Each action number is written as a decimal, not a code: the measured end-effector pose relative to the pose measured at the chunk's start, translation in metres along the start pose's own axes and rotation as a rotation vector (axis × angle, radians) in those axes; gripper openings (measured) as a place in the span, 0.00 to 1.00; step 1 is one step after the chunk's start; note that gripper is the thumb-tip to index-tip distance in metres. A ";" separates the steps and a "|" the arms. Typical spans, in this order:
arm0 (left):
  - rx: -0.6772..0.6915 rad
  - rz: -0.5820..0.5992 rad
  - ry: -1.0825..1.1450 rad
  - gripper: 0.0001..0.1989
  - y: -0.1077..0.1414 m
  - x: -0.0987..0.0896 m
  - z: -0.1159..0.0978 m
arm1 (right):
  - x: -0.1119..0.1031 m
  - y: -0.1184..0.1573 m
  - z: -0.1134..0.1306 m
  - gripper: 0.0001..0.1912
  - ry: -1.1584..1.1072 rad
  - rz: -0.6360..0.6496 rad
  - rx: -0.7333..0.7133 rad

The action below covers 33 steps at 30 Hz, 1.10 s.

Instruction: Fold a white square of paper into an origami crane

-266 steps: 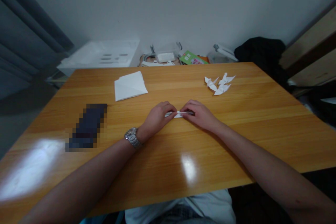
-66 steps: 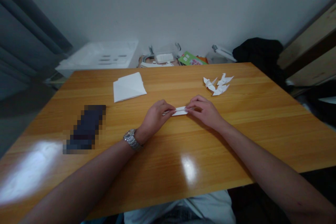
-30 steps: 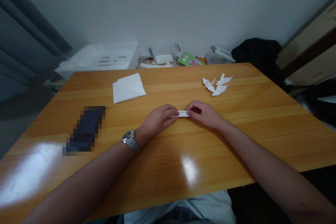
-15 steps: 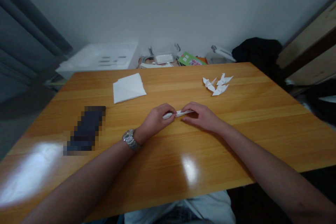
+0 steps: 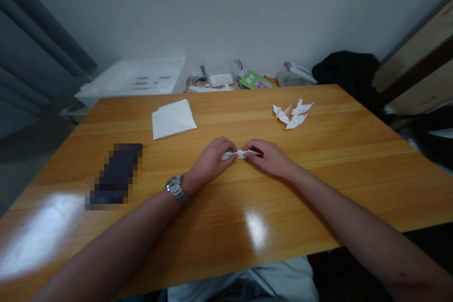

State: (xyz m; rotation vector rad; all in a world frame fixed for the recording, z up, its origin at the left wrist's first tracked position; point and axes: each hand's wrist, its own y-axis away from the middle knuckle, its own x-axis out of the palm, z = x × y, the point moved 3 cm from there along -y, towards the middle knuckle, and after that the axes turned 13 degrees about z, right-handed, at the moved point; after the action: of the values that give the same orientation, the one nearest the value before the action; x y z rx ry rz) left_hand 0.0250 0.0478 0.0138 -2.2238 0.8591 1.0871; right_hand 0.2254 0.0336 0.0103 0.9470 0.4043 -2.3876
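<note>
At twelve o'clock, clear bin [image 5: 222,66] perhaps holds white box [image 5: 221,79]; left hand [image 5: 213,155] and right hand [image 5: 271,158] pinch folded paper [image 5: 241,154] above wooden table [image 5: 212,226].

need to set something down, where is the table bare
Bare table lies between the white sheets and folded birds, between the left forearm and right forearm, and right of the birds. It is crowded at the centre, where the left hand and right hand hold folded paper; a blurred dark object sits left.
</note>
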 end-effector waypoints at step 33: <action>0.002 0.051 -0.262 0.06 0.000 0.002 -0.006 | 0.007 -0.004 0.006 0.06 0.339 -0.024 -0.115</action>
State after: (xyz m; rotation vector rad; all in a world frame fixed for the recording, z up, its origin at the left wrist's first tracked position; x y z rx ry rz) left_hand 0.0290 0.0435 0.0155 -2.0092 0.8053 1.3644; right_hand 0.2154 0.0316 0.0100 1.3016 0.6740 -2.1976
